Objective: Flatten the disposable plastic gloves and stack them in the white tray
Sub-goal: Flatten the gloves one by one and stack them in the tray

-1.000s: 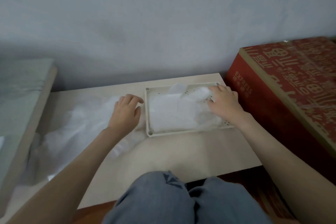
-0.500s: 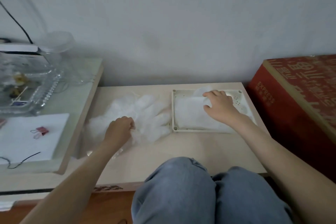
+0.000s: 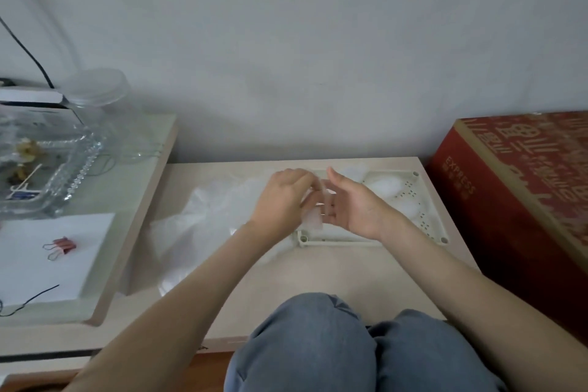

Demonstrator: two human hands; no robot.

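The left hand [image 3: 283, 197] is pinching a thin plastic glove [image 3: 313, 218] over the near corner of the white tray [image 3: 350, 242], the right hand [image 3: 356, 210] lying straight-fingered against it — featherlight, limp, slippery film, probably best taken by its cuff edge.

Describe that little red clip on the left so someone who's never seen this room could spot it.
Start at the side table left of the low table. On its near end lies a white sheet of paper, and the red clip sits on that sheet. It is the only red thing there, small with wire handles, unlike the clear glass tray and jar behind it.
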